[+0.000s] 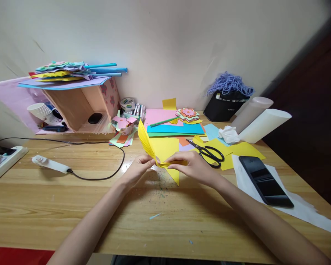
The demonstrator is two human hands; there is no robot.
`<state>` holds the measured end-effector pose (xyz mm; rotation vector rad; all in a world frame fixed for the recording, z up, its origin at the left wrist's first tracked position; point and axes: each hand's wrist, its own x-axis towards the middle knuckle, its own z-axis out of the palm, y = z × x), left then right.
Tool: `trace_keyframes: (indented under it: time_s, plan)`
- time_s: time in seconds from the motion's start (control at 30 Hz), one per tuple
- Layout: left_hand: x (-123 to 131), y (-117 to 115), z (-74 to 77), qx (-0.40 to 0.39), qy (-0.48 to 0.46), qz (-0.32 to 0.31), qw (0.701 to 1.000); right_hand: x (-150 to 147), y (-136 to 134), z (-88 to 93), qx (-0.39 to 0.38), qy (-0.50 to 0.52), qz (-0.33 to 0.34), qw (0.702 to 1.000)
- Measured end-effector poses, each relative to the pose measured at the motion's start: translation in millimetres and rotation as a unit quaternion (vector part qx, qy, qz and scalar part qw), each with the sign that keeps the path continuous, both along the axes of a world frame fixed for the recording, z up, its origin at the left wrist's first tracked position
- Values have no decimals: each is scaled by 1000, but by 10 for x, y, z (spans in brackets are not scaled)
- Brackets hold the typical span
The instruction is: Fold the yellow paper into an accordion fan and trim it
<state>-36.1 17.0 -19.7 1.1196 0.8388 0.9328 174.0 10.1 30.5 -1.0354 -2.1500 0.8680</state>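
Observation:
A pleated piece of yellow paper (146,140) is held between my hands over the middle of the table. My left hand (139,168) pinches it at its bent middle, where the folds come together, and its left part fans upward. My right hand (191,165) grips the right part between thumb and fingers. Behind and beneath lies a flat sheet of yellow paper (167,147). Black-handled scissors (206,151) rest on yellow scraps just past my right hand.
A phone (264,180) lies on white tissue (242,173) at right. Further back are coloured sheets (179,128), a layered paper flower (188,115), a black holder (223,108) and white rolls (264,125). A cable (99,179) and open box (79,106) occupy the left.

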Motion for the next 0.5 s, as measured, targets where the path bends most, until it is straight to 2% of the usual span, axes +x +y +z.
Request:
trace_keyframes:
  time_s: [0.07, 0.2, 0.33, 0.5]
  plan:
    - [-11, 0, 2, -5, 7, -4, 1000, 17, 12, 11, 35, -22, 25, 999]
    - [8, -26, 25, -28, -53, 6, 998, 35, 28, 18, 75, -57, 55, 994]
    - [22, -36, 36, -65, -73, 32, 995, 34, 33, 15, 73, -62, 37, 995]
    - [-7, 3, -8, -33, -24, 19, 999, -9, 5, -19, 59, -22, 15, 998]
